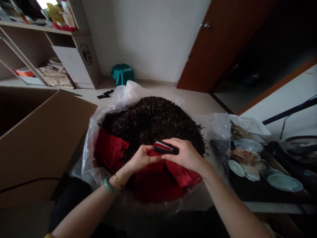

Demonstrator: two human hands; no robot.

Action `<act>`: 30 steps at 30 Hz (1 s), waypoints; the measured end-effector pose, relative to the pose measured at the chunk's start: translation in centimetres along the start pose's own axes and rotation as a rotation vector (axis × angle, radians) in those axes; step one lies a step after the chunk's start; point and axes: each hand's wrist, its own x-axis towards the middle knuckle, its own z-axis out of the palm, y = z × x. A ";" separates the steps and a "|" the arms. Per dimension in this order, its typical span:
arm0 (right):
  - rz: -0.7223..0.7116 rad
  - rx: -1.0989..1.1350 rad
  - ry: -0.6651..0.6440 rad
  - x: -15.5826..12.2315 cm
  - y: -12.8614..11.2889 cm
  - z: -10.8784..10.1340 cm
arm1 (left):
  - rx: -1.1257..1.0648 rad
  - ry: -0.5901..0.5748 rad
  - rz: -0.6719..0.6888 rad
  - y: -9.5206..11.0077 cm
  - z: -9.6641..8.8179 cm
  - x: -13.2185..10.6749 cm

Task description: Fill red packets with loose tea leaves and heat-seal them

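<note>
In the head view, a large heap of dark dried leaves (158, 115), which look like loose tea, lies in a clear plastic liner (92, 142). My left hand (143, 157) pinches a red packet (156, 165) between thumb and fingers, over the near side of the heap. Closed around a small black tool (164, 150), shaped like a stapler or bag sealer, is my right hand (184, 152). Red and pale strips show between the tool's two arms; how far the packet sits inside is unclear. Red foil packets lie in stacks left (110, 148), right (185, 175) and below (156, 188) my hands.
An open cardboard box (49, 132) stands on the left. On the right, a dark tray table (250, 190) bears dishes and a lidded bowl (284, 182). Behind are a teal covered bin (123, 73), white shelves (71, 62) and a brown door (210, 49).
</note>
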 end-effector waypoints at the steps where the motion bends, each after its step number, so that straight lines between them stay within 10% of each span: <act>1: -0.009 0.016 0.013 0.0 -0.1 0.1 | 0.019 -0.004 -0.002 -0.1 0.0 0.0; 23: 0.016 0.061 -0.028 0.1 -0.6 0.5 | 0.164 -0.024 0.043 -0.7 -0.4 0.1; 30: 0.129 0.273 0.120 0.3 1.2 0.9 | -0.079 0.106 0.002 0.1 0.2 -0.1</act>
